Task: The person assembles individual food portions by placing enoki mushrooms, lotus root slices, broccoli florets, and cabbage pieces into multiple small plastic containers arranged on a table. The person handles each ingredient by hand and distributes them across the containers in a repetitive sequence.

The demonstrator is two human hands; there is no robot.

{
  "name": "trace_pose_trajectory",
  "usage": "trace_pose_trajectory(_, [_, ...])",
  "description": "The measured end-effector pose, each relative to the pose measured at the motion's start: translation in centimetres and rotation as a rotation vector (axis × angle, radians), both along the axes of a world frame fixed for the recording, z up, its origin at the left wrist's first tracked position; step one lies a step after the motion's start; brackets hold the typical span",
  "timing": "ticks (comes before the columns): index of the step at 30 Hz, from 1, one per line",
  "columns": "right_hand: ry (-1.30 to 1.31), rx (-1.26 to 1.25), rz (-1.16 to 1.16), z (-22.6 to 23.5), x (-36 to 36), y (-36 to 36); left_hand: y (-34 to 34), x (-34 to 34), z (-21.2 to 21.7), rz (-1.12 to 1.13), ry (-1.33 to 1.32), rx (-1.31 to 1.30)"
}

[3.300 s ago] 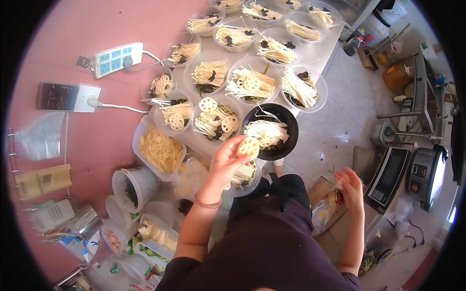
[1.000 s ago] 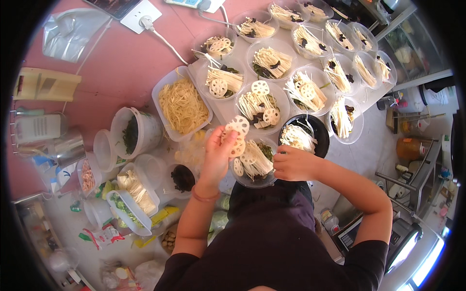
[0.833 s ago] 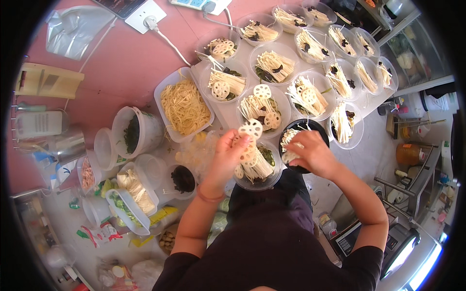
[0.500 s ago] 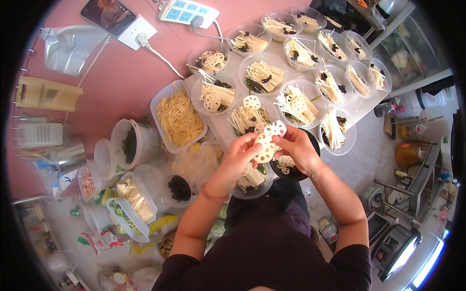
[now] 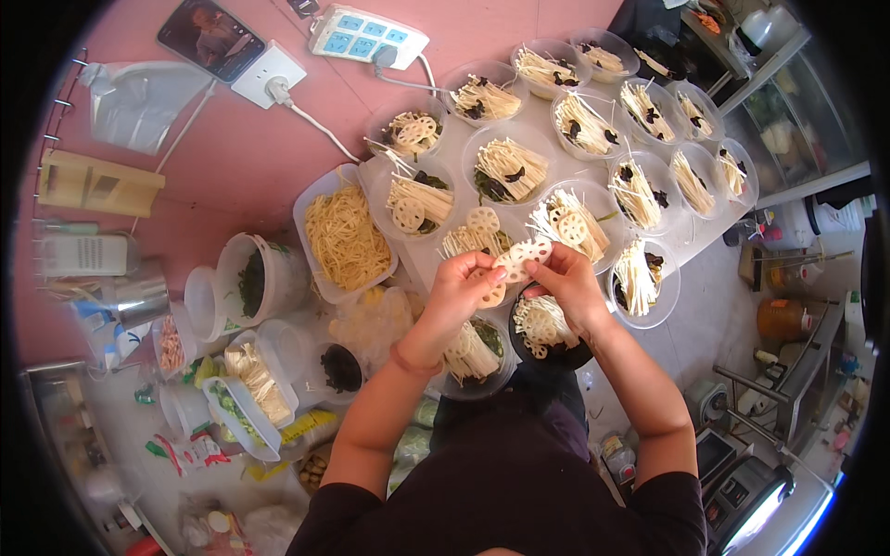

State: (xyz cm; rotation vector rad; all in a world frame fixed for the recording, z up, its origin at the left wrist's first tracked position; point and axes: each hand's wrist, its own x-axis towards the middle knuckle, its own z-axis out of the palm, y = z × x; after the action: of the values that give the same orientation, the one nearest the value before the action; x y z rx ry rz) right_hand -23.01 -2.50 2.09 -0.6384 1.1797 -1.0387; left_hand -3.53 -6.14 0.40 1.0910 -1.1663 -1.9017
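Between my two hands are pale lotus root slices [image 5: 524, 258] full of holes, raised above the bowls. My left hand [image 5: 461, 289] pinches them at the left, and another lotus root slice [image 5: 492, 295] hangs under its fingers. At the right end my right hand [image 5: 567, 285] grips them with thumb and fingers. Just under the right hand is a black bowl [image 5: 567, 360] with more lotus root slices. Clear bowls of enoki mushrooms [image 5: 471, 355] lie below and behind my hands; the bowl behind them is partly covered by my fingers.
Several clear bowls with enoki and black fungus [image 5: 512, 167] fill the table. A white tub of pale yellow shreds [image 5: 348, 236] is at the left, near tubs of greens [image 5: 248, 278]. A phone [image 5: 211, 39] and a power strip [image 5: 369, 37] are at the back left.
The lotus root slices have turned from an upright, fanned bunch to a flatter row between my hands. The whole view has shifted slightly, showing more of the black bowl.
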Motion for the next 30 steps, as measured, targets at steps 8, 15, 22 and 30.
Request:
trace_pose_trajectory(8, [0.077, -0.084, -0.082, 0.0, -1.1, -4.8, -2.2, -1.0, 0.8, 0.153, 0.011, 0.068])
trace_pose_trajectory(15, [0.496, -0.166, 0.015, -0.6, -2.7, -9.5, -2.7, -0.5, 1.1, 0.191, 0.159, -0.076])
trace_pose_trajectory(22, [0.126, -0.041, 0.343, -0.5, 0.2, -6.3, -3.1, -0.8, 0.6, 0.083, 0.050, -0.115])
trace_pose_trajectory(30, [0.050, 0.033, 0.167, -0.5, -0.1, -5.7, -2.8, -0.3, -0.6, 0.144, 0.004, -0.136])
